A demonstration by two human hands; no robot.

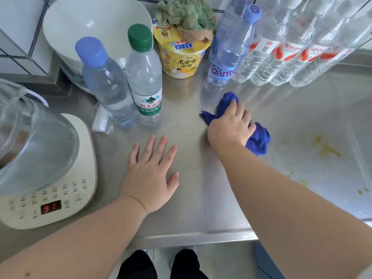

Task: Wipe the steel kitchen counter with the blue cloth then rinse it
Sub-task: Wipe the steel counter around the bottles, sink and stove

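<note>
Here right hand (229, 125) bunches blue cloth (258, 140) against steel counter (201, 198), fingers curled over it to press while wiping; yellow stains (327, 148) lie just beyond. Left hand (151, 174) flat, fingers spread, likely bracing

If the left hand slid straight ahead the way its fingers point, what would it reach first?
Most likely the green-capped bottle: the left hand lies flat on the counter, fingers aimed up-right toward its base. Depth is uncertain.

Blue cloth (258, 140) under right hand (231, 125)
</note>
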